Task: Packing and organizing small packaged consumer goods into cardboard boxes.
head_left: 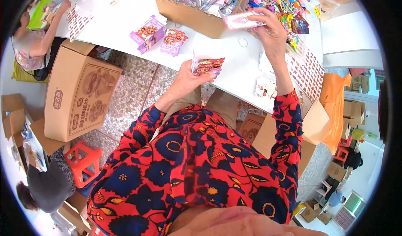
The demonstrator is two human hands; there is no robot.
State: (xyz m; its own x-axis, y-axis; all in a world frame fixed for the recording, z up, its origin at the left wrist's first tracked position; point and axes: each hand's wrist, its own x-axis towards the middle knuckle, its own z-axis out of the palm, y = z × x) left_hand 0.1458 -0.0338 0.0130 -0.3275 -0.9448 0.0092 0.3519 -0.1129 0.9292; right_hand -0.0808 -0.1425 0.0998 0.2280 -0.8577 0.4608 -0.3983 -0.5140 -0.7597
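My left hand (187,77) grips a small open card box (207,61), purple with cartoon faces and a white flap up, just over the near edge of the white table (125,22). Farther in, my right hand (271,31) pinches a pink flat packet (242,20) beside a heap of bright small items (281,2). Two stacks of closed purple boxes (158,35) lie on the table to the left of my left hand.
A cardboard tray (197,3) of flat packets stands at the table's far side. A large carton (79,95) and an orange stool (81,160) stand on the speckled floor at my left. Other people sit at far left and lower left. More cartons lie at right.
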